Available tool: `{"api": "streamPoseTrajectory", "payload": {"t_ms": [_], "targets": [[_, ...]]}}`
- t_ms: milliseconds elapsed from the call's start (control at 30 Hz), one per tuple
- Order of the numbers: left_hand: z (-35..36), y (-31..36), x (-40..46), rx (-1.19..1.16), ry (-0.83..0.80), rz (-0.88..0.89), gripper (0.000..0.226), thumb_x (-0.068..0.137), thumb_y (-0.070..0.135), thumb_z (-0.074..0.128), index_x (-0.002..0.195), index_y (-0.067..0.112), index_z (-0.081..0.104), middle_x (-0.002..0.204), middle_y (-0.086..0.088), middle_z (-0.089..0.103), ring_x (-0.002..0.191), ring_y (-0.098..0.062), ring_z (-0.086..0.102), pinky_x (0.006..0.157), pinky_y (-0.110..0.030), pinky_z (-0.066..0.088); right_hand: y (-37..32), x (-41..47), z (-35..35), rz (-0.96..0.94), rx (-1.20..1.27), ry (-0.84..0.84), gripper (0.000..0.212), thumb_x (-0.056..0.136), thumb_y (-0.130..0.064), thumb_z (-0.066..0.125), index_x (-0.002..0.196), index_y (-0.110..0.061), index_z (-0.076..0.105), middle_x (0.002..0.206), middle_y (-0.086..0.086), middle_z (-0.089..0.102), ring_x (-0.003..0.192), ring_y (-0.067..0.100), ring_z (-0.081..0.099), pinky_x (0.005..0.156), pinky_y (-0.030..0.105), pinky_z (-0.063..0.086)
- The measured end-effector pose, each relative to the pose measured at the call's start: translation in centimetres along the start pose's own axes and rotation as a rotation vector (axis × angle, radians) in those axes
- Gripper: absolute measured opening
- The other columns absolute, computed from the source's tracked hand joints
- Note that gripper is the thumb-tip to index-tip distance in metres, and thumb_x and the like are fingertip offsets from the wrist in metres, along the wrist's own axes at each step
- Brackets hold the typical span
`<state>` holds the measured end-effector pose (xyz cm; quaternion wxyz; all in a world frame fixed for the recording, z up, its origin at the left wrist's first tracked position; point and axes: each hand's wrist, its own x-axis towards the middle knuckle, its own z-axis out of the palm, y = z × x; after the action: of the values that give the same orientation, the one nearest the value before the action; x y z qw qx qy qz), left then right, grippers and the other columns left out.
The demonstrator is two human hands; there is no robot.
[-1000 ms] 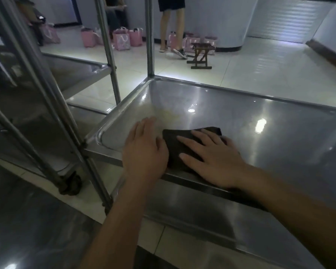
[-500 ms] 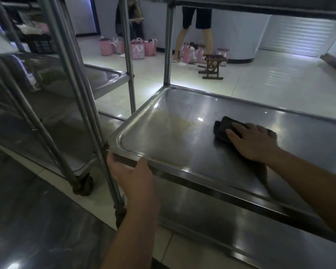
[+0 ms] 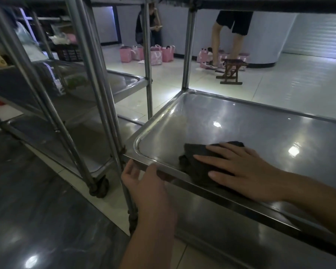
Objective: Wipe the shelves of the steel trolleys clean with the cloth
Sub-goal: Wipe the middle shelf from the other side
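A dark cloth (image 3: 197, 161) lies on the middle shelf (image 3: 250, 125) of the steel trolley in front of me, near the shelf's front left corner. My right hand (image 3: 241, 169) presses flat on the cloth with straight, spread fingers. My left hand (image 3: 144, 181) grips the shelf's front rim at its left corner, thumb above and fingers curled under the edge. A yellowish smear shows along the shelf's left rim. A lower shelf (image 3: 231, 226) lies below.
A second steel trolley (image 3: 70, 98) stands close on the left, with its uprights and a caster (image 3: 99, 186). Behind are pink bags (image 3: 157, 54), a small wooden stool (image 3: 232, 71), a standing person's legs and a seated person. A dark glossy surface fills the lower left.
My right hand has slid the cloth back left toward the front corner of the shelf. My left hand stays on the front rim. The camera has dropped lower and moved closer.
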<state>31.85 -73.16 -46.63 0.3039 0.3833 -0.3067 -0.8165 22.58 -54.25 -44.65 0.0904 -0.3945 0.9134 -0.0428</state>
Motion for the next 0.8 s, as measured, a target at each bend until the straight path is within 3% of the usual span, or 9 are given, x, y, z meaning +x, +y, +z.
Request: {"api": "streamPoseTrajectory", "payload": {"t_ms": [133,200,367,533,600,667,733,800], "targets": [[-0.2,0.0,0.0,-0.028,0.01,-0.033,0.045,0.087,0.004,0.068,0.103,0.043,0.051,0.101,0.006,0.067,0.064,-0.001,0.069,0.048,-0.014,0.05,3.3,-2.5,-0.6,0.107,-0.01,0.044,0.064,0.072,-0.091,-0.009,0.134,-0.076,-0.004,0.159,-0.029,0.005,0.148,0.004,0.002,0.12,0.047,0.012],[-0.1,0.1,-0.1,-0.026,0.024,-0.045,0.048,0.087,0.003,0.069,0.105,0.044,0.051,0.099,0.006,0.066,0.065,-0.002,0.068,0.048,-0.015,0.05,5.1,-1.2,-0.9,0.225,-0.021,0.072,0.065,0.069,-0.092,-0.009,0.132,-0.077,-0.002,0.16,-0.023,0.012,0.148,0.011,0.012,0.118,0.049,0.018],[-0.7,0.7,0.0,0.066,-0.036,-0.029,0.059,0.085,0.001,0.07,0.115,0.048,0.049,0.114,0.002,0.064,0.093,-0.013,0.068,0.067,-0.026,0.051,9.7,8.8,-2.3,0.536,-0.003,0.078,0.067,0.086,-0.079,0.008,0.147,-0.055,0.013,0.162,-0.002,0.019,0.145,0.034,0.021,0.115,0.06,0.019],[-1.2,0.9,-0.5,0.318,-0.204,0.042,0.074,0.083,0.003,0.068,0.133,0.053,0.044,0.141,0.018,0.044,0.122,-0.009,0.053,0.091,-0.036,0.05,7.4,19.8,-3.8,0.495,0.043,0.069,0.061,0.093,-0.068,0.015,0.15,-0.045,0.017,0.159,0.01,0.024,0.141,0.043,0.027,0.112,0.065,0.02],[-1.4,1.7,-0.6,0.285,-0.234,0.012,0.069,0.083,0.003,0.065,0.104,0.066,0.052,0.119,0.022,0.057,0.109,-0.004,0.057,0.082,-0.031,0.05,4.4,22.5,-4.0,0.448,0.018,0.081,0.064,0.089,-0.072,0.015,0.149,-0.048,0.019,0.159,0.008,0.025,0.14,0.043,0.028,0.111,0.065,0.02],[-1.6,2.6,-0.3,0.289,-0.294,-0.083,0.065,0.082,0.003,0.064,0.076,0.066,0.05,0.092,0.028,0.058,0.089,-0.001,0.055,0.067,-0.026,0.044,1.6,23.7,-3.7,0.41,0.013,0.102,0.065,0.085,-0.075,0.017,0.146,-0.051,0.023,0.159,0.006,0.027,0.14,0.044,0.027,0.11,0.065,0.021],[-2.0,3.2,0.3,0.323,-0.346,-0.1,0.062,0.08,0.0,0.063,0.069,0.061,0.057,0.076,0.029,0.059,0.082,0.0,0.051,0.065,-0.027,0.04,-0.3,23.4,-3.1,0.389,0.039,0.134,0.064,0.084,-0.076,0.021,0.144,-0.055,0.025,0.157,0.004,0.029,0.14,0.044,0.025,0.108,0.064,0.022],[-2.2,3.9,0.4,0.347,-0.393,-0.098,0.049,0.081,-0.002,0.058,0.082,0.045,0.07,0.071,0.024,0.066,0.08,-0.004,0.056,0.063,-0.026,0.04,-1.6,21.9,-2.5,0.334,0.048,0.137,0.064,0.083,-0.079,0.021,0.142,-0.058,0.025,0.156,0.001,0.03,0.139,0.041,0.026,0.108,0.062,0.023]]}}
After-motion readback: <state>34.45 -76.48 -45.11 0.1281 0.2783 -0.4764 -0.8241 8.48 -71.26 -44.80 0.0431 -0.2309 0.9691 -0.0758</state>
